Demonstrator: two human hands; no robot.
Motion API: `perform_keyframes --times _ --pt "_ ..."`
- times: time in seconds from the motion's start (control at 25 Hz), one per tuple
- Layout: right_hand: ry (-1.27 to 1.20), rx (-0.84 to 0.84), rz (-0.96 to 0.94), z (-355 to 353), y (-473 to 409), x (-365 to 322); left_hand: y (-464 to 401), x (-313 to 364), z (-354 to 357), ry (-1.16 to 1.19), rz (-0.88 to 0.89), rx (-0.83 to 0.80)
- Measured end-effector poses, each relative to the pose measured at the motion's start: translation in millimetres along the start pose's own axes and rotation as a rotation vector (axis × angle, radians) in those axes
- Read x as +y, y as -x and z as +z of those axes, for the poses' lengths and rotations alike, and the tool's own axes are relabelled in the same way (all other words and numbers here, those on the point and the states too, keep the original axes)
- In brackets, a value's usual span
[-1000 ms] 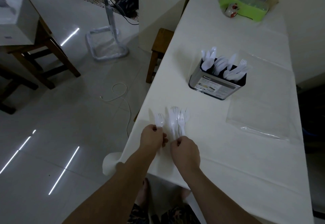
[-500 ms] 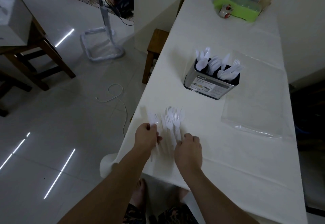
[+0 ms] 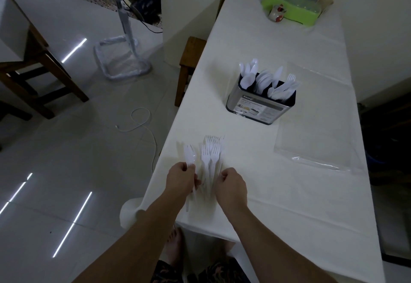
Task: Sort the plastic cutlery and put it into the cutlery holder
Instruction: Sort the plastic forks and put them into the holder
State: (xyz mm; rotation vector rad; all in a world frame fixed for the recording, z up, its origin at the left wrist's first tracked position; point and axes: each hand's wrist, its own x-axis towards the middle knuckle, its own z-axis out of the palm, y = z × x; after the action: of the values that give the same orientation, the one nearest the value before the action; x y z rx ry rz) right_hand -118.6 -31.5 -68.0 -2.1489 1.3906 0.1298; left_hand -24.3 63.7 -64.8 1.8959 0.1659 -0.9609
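1. Left hand: fingers curled, pinching one white plastic fork; its handle end is hidden beneath the hand.
2. Right hand: loosely curled beside the pile of white plastic forks on the white-clothed tabletop; whether it grips any cannot be told.
3. Clear plastic bag: flat, edges faint.
4. Metal cutlery holder: farther back, holding upright white cutlery.

White plastic forks bunched flat on table, metal cutlery holder upright beyond
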Motion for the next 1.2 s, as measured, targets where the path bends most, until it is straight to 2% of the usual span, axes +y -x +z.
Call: perform_keyframes --times 0.16,0.32,0.48,1.0,1.2 --pt "0.008 -0.028 0.088 1 -12 -7 -1 -1 -2 -0.023 0.003 -0.011" --pt "0.006 -0.044 0.101 -3 -12 -8 0 -1 -3 -0.031 0.002 -0.019" --pt "-0.067 -0.079 0.167 -10 -9 -6 2 2 -3 0.033 -0.017 -0.022" --pt "-0.146 -0.061 0.121 -4 -10 -12 4 3 -4 -0.027 0.016 -0.053" --pt "-0.105 -0.075 0.199 -8 -15 -11 2 2 -5 -0.036 0.020 -0.063"
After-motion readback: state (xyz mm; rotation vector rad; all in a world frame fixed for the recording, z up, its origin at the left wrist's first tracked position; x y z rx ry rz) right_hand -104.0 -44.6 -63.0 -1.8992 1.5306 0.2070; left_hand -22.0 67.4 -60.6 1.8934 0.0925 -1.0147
